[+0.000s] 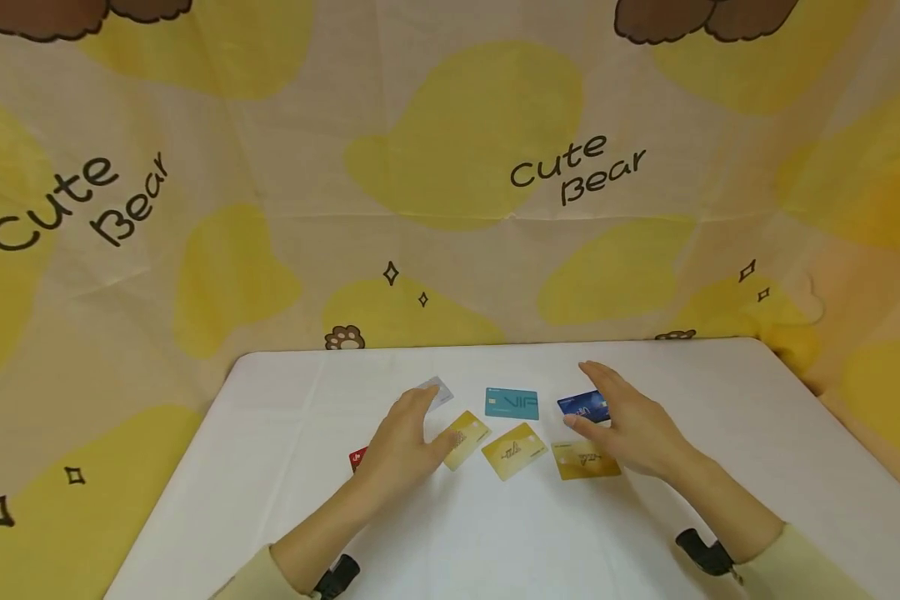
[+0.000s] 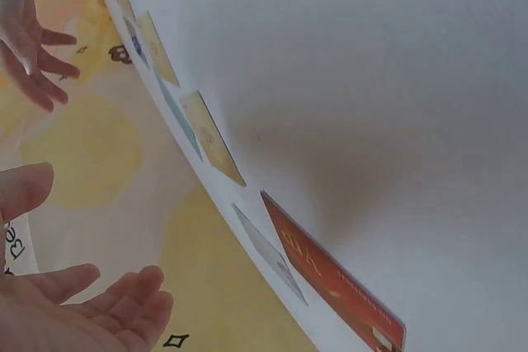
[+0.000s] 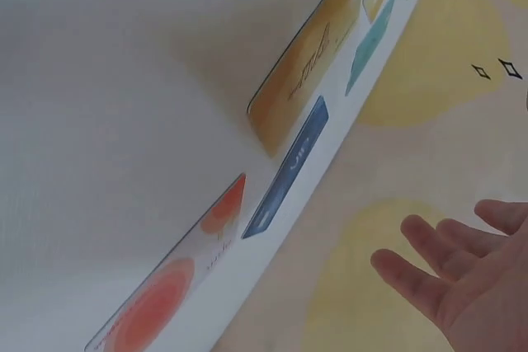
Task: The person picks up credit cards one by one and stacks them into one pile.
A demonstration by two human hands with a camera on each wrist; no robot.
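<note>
My left hand (image 1: 401,442) hovers over the left part of the card spread, fingers spread and holding nothing. Below it a red card (image 2: 330,278) shows almost whole in the left wrist view, but only its corner in the head view. A silver card (image 1: 442,395) lies by the fingertips, and a gold card (image 1: 468,437) by the thumb. My right hand (image 1: 633,425), also empty with relaxed fingers, hangs above a blue card (image 1: 581,406) and another gold card (image 1: 577,461). A white card with orange-red circles (image 3: 157,307) shows in the right wrist view, hidden in the head view.
Between the hands lie a teal VIP card (image 1: 512,404) and a third gold card (image 1: 514,451). All rest on a white table (image 1: 285,417). Behind its far edge hangs a yellow-patterned cloth (image 1: 450,275). Each wrist carries a black strap-on device (image 1: 701,552).
</note>
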